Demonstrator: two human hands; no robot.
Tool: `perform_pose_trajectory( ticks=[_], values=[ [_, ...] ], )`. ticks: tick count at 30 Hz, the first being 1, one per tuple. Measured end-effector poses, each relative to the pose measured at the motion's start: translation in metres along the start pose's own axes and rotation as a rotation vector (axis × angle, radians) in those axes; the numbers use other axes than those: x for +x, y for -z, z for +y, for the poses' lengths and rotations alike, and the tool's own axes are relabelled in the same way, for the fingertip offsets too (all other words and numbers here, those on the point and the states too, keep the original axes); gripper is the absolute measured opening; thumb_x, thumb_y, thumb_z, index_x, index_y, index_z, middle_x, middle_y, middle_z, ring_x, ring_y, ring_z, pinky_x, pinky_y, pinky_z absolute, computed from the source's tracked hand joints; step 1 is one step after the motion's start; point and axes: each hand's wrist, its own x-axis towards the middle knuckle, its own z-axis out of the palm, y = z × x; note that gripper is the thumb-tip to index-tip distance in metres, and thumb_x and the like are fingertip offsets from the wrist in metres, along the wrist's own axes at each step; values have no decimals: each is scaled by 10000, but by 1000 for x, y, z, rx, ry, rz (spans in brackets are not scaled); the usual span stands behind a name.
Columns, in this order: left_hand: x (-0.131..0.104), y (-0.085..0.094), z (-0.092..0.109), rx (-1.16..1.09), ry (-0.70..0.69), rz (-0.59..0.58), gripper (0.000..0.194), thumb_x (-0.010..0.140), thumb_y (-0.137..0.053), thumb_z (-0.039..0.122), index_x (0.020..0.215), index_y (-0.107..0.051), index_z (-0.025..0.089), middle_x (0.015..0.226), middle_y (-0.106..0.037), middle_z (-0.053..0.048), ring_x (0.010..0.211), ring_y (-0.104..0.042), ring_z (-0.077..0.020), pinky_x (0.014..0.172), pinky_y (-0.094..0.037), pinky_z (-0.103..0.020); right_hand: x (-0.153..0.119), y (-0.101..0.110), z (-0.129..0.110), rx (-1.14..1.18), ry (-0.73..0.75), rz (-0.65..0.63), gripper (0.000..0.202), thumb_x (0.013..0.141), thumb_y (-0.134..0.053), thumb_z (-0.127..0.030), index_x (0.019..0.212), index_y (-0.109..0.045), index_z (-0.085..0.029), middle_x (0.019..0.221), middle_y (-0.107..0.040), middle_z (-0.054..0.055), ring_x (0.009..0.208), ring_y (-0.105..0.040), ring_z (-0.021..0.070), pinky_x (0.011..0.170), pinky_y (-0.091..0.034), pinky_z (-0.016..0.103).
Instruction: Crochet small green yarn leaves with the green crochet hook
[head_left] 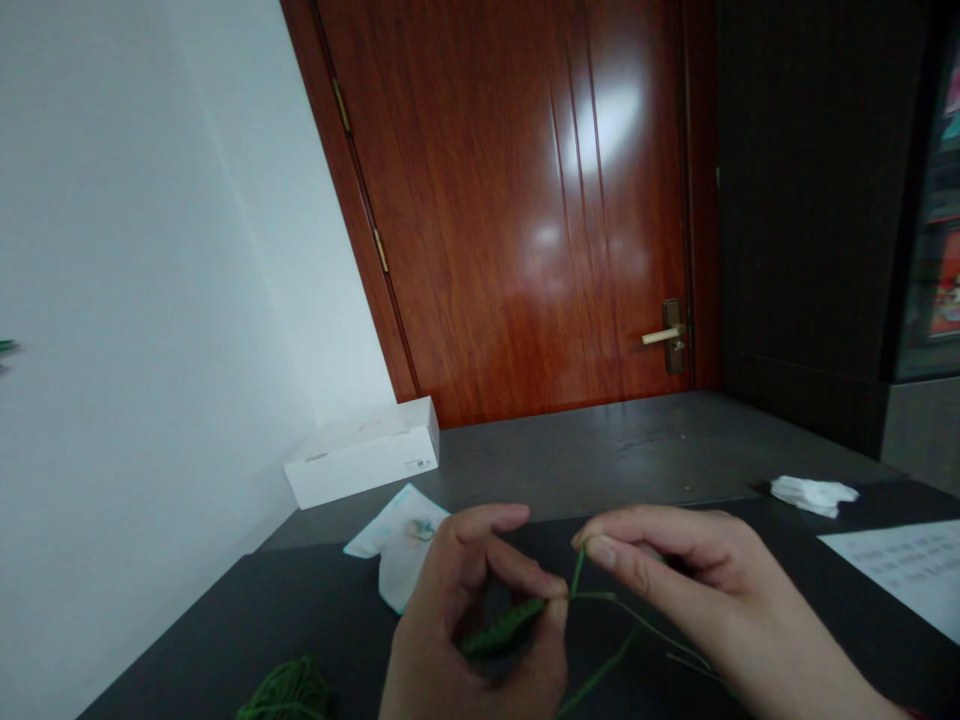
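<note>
Between the fingers and thumb of my left hand (pixel 480 620) is a small dark green crocheted piece (pixel 501 632), partly hidden by the fingers. My right hand (pixel 675 580) pinches a strand of green yarn (pixel 577 572) just right of the left fingertips. A thin wire (pixel 652 625) runs from the left fingertips to below the right hand. Another green strand slants down under the hands. At the lower left lies a ball of green yarn (pixel 286 692), cut off by the frame.
On the dark table (pixel 315 590) sit a white box (pixel 367 465) by the wall and a white packet (pixel 401 570) behind my left hand. To the right are a folded white tissue (pixel 814 494) and a printed sheet (pixel 907 570). A brown door (pixel 510 250) stands beyond.
</note>
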Motion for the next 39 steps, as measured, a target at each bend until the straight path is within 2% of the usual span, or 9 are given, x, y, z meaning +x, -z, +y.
perform_pose_trajectory(
  ticks=[3,7,15,22,26,31,33,36,39],
  values=[
    [5,1,4,-109,133,-32,342,659,-621,111,968,-580,252,594,-644,75,570,-602,-95,558,-465,-170,6,-11,13,265,-190,-100,221,816,-643,-366,720,-738,-192,631,-674,-6,579,-608,127,534,-473,207],
    [12,3,2,-165,250,15,348,645,-658,124,971,-580,220,574,-641,70,550,-599,-100,555,-469,-185,3,-29,21,358,-179,-254,356,831,-601,-448,654,-685,-151,513,-522,-42,485,-477,90,477,-392,200],
    [7,4,-14,98,42,81,386,742,-625,128,1070,-520,302,708,-651,95,702,-637,-95,757,-447,-218,-15,-26,7,-365,544,64,216,916,-480,-128,889,-694,-119,618,-713,35,483,-642,145,484,-492,240],
    [0,5,-13,208,-62,49,404,739,-584,109,1064,-525,342,716,-625,120,677,-618,-68,763,-424,-191,-12,-10,1,-568,645,201,192,883,-517,-97,965,-691,-89,616,-734,54,443,-639,158,421,-497,270],
    [-1,4,-11,189,-74,34,409,725,-574,107,1055,-537,345,690,-631,115,663,-617,-72,738,-436,-187,-7,-4,-1,-380,476,165,204,854,-564,-95,975,-707,-176,778,-770,32,597,-693,153,555,-530,235],
    [1,3,-2,22,69,-28,365,682,-590,120,999,-564,301,626,-642,104,590,-598,-71,621,-450,-158,6,-5,5,153,-192,-71,195,825,-635,-336,731,-740,-201,674,-714,7,629,-647,145,569,-487,213],
    [4,3,1,-46,153,-49,343,661,-609,125,970,-579,270,601,-643,93,559,-589,-72,577,-445,-155,9,-11,11,361,-332,-147,242,769,-686,-406,696,-734,-180,634,-677,1,573,-587,117,553,-456,211],
    [8,3,2,-113,248,-33,340,654,-633,139,973,-575,239,572,-631,87,547,-586,-82,544,-445,-159,8,-24,18,499,-331,-214,333,734,-701,-472,630,-701,-156,529,-556,-37,493,-465,80,497,-391,196],
    [10,3,0,-73,225,52,352,676,-640,142,1003,-554,237,596,-638,89,580,-604,-84,601,-468,-166,-1,-34,19,322,-184,-216,316,839,-608,-393,651,-686,-151,531,-537,-36,494,-467,88,474,-369,199]
  ],
)
